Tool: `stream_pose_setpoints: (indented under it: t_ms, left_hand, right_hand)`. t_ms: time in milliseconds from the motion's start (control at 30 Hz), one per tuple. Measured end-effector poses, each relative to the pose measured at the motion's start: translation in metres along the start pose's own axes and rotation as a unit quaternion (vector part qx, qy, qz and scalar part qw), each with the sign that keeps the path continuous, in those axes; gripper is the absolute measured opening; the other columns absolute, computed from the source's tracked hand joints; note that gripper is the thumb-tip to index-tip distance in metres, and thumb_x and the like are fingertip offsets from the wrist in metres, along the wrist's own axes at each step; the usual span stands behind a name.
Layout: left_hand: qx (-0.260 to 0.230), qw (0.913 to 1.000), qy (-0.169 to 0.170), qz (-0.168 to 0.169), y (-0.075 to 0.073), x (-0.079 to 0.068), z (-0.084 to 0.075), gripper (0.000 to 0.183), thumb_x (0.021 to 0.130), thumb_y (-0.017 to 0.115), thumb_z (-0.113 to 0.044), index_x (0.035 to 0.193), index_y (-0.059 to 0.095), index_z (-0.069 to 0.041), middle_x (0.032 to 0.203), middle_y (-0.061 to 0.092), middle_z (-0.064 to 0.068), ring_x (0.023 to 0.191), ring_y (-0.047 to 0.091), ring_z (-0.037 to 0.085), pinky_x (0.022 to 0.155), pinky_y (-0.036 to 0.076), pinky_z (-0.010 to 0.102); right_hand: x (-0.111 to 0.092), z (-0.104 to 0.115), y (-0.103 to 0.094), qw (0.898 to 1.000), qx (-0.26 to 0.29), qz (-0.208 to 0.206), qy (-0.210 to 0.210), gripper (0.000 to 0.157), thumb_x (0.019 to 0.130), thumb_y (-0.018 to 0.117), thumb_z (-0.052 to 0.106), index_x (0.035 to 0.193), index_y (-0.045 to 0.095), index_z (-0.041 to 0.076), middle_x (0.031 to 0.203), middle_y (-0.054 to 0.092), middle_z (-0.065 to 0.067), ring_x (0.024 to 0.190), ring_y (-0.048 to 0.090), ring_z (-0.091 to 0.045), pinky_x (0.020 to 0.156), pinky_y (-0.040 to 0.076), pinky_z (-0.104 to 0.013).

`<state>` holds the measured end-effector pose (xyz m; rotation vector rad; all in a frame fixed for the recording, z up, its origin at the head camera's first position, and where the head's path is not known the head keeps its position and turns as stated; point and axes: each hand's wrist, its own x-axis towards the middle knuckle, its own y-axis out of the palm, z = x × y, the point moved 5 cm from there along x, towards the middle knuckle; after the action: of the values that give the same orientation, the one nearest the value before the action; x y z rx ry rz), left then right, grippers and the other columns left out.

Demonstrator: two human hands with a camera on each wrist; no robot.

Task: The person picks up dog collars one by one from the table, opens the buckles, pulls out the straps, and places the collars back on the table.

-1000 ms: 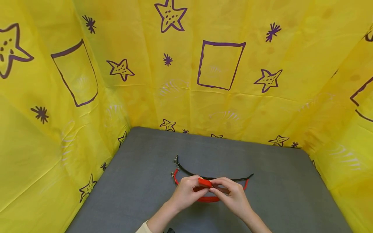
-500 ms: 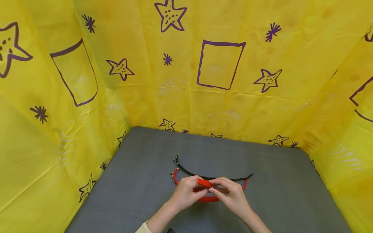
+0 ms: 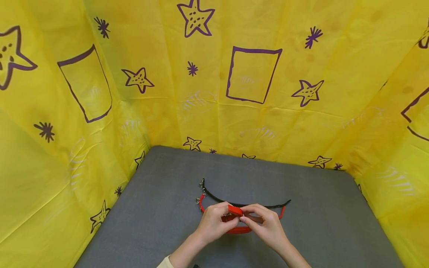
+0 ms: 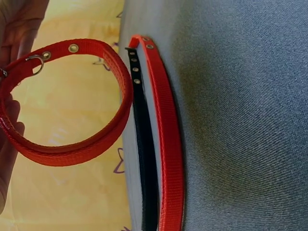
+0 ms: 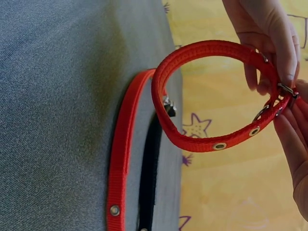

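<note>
Both hands hold a red pet collar (image 3: 235, 210), bent into a loop above the table. My left hand (image 3: 213, 222) pinches its left side, and my right hand (image 3: 267, 223) pinches it close by on the right; the fingertips nearly meet. In the right wrist view the looped collar (image 5: 216, 48) shows metal eyelets, and a metal buckle (image 5: 287, 90) lies between the fingers. A D-ring (image 4: 36, 62) hangs from the band in the left wrist view. How far the strap passes through the buckle is partly hidden by the fingers.
On the grey table (image 3: 167, 230), a second red collar (image 4: 168, 144) lies stretched in a curve beneath the hands. A black collar (image 3: 214, 197) lies beyond it, roughly parallel. Yellow cloth walls (image 3: 207, 123) with purple drawings enclose the table's back and sides.
Almost nothing differs. The hands stay in place on the collar, with only slight finger and strap movement; the collars on the table lie as before.
</note>
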<state>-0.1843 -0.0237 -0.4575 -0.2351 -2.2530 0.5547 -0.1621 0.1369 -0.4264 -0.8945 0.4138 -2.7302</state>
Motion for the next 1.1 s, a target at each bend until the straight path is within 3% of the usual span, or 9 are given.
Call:
stream_pose_setpoints:
  t_ms: [200, 333, 667, 900, 1100]
  left_hand:
    - [-0.013, 0.9992, 0.035, -0.015, -0.001, 0.000, -0.002, 0.013, 0.080, 0.076, -0.006, 0.079, 0.068, -0.016, 0.079, 0.064, -0.007, 0.061, 0.058, 0.009, 0.056, 0.044, 0.007]
    - [-0.048, 0.9982, 0.033, -0.014, -0.001, 0.000, -0.001, 0.010, 0.082, 0.076, -0.005, 0.087, 0.072, -0.013, 0.081, 0.067, -0.004, 0.064, 0.060, 0.009, 0.057, 0.047, 0.009]
    - [-0.154, 0.9878, -0.023, -0.010, -0.011, 0.008, -0.018, 0.016, 0.076, 0.073, 0.013, 0.085, 0.072, -0.001, 0.081, 0.070, 0.011, 0.073, 0.067, 0.015, 0.063, 0.058, 0.026]
    - [-0.180, 0.9800, -0.085, -0.009, -0.005, 0.000, 0.002, 0.014, 0.079, 0.075, 0.006, 0.085, 0.074, -0.007, 0.084, 0.070, 0.009, 0.077, 0.066, 0.013, 0.063, 0.058, 0.027]
    - [-0.198, 0.9752, -0.097, -0.011, -0.005, -0.003, 0.011, 0.010, 0.082, 0.075, -0.001, 0.088, 0.076, -0.009, 0.087, 0.071, 0.004, 0.078, 0.066, 0.013, 0.065, 0.059, 0.031]
  right_hand:
    - [-0.001, 0.000, -0.001, 1.000, 0.009, -0.003, 0.008, 0.025, 0.081, 0.073, -0.010, 0.103, 0.070, 0.001, 0.096, 0.069, -0.010, 0.087, 0.068, -0.021, 0.068, 0.059, -0.033]
    - [-0.001, 0.000, -0.003, 1.000, 0.009, -0.002, 0.012, 0.024, 0.081, 0.073, -0.009, 0.102, 0.070, 0.001, 0.096, 0.069, -0.009, 0.087, 0.068, -0.020, 0.068, 0.059, -0.034]
    - [-0.003, -0.004, -0.003, 1.000, 0.013, 0.011, 0.018, 0.024, 0.082, 0.074, -0.006, 0.104, 0.069, 0.000, 0.098, 0.069, -0.010, 0.089, 0.068, -0.021, 0.071, 0.059, -0.040]
    - [-0.011, -0.028, -0.004, 0.999, 0.005, 0.032, 0.031, 0.031, 0.080, 0.079, 0.003, 0.110, 0.069, 0.008, 0.104, 0.069, -0.004, 0.094, 0.067, -0.015, 0.078, 0.057, -0.034]
    - [-0.013, -0.034, -0.006, 0.999, 0.009, 0.032, 0.037, 0.025, 0.083, 0.077, 0.006, 0.107, 0.071, 0.012, 0.102, 0.070, -0.001, 0.092, 0.068, -0.016, 0.076, 0.058, -0.034]
